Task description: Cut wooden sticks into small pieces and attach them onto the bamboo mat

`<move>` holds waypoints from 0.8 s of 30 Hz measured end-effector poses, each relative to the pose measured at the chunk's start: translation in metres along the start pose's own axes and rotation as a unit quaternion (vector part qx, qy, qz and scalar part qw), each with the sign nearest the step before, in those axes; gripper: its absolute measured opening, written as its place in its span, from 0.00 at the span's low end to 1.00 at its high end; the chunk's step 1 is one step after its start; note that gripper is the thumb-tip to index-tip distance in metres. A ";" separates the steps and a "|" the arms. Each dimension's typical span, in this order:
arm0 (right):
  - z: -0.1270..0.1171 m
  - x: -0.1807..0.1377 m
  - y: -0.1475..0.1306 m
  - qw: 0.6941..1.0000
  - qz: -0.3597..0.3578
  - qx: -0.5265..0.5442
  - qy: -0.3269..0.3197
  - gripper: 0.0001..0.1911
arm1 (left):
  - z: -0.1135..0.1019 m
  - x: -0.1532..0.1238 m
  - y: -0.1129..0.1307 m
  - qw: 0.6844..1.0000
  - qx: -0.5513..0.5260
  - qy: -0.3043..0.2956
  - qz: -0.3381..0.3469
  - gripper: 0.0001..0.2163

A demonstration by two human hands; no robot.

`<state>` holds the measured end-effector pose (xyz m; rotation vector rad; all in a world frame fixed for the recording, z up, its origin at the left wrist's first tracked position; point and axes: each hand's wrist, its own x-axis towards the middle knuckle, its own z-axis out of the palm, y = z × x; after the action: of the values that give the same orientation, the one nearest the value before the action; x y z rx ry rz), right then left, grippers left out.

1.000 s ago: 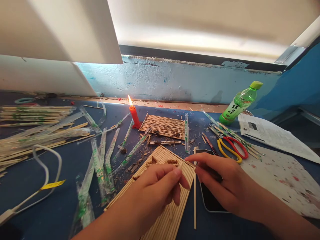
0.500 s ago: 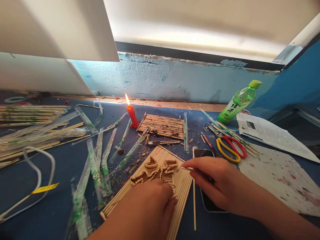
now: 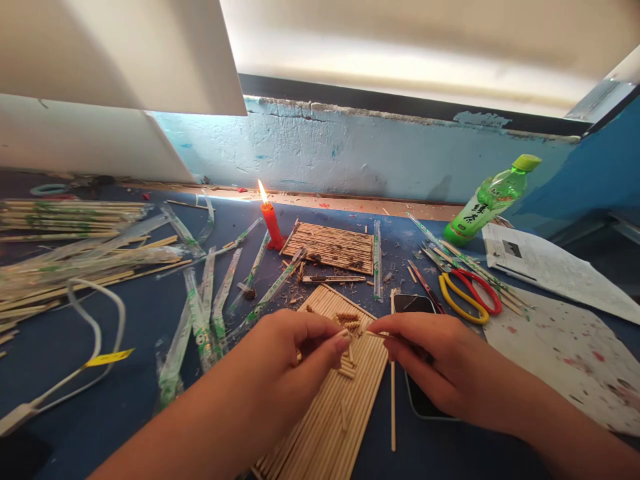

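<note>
My left hand (image 3: pixel 295 370) is closed in a pinch over the board of wooden sticks (image 3: pixel 345 433), a tiny pale piece of wooden stick (image 3: pixel 345 333) between thumb and forefinger. Facing it, my right hand (image 3: pixel 435 360) pinches a thin wooden stick (image 3: pixel 377 335) whose tip points left, close to the left fingertips but apart from them. Behind the fingers, bead-like rows of short stick pieces (image 3: pixel 349 321) stand on the board, partly hidden by my left hand. More short cut pieces (image 3: pixel 346 371) lie below them.
A lit red candle (image 3: pixel 270 225) stands behind the board, near a scorched stick panel (image 3: pixel 330 247) and a utility knife (image 3: pixel 334 279). Right are a phone (image 3: pixel 415 305), scissors (image 3: pixel 467 297) and a green bottle (image 3: pixel 490 200). Plastic wrappers (image 3: pixel 200 320), stick bundles (image 3: pixel 75 217) and a white cable (image 3: pixel 120 320) spread left.
My left hand has lifted off the board's short pieces and come up beside the right fingertips with a tiny piece in its pinch. My right hand stays nearly in place. The view shifts slightly.
</note>
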<state>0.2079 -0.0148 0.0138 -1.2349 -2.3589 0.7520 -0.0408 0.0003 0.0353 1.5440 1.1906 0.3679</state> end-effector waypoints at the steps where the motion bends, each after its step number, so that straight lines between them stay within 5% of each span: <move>1: 0.000 0.000 -0.001 1.000 0.002 0.004 -0.002 0.14 | -0.001 0.001 0.001 1.000 -0.014 0.003 0.005 0.17; 8: -0.001 0.000 0.002 1.000 0.000 -0.009 0.007 0.15 | -0.002 -0.003 -0.011 0.998 0.057 -0.010 0.011 0.15; 19: 0.000 -0.001 0.002 0.999 0.020 -0.024 -0.026 0.12 | -0.004 -0.007 -0.014 0.972 0.220 -0.031 -0.072 0.13; 24: -0.003 0.000 -0.002 0.996 0.067 0.022 -0.049 0.03 | -0.005 -0.006 -0.007 0.982 0.178 -0.030 -0.056 0.21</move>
<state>0.2084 -0.0147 0.0174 -1.3766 -2.3403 0.9213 -0.0507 -0.0020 0.0332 1.7689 1.3412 0.0310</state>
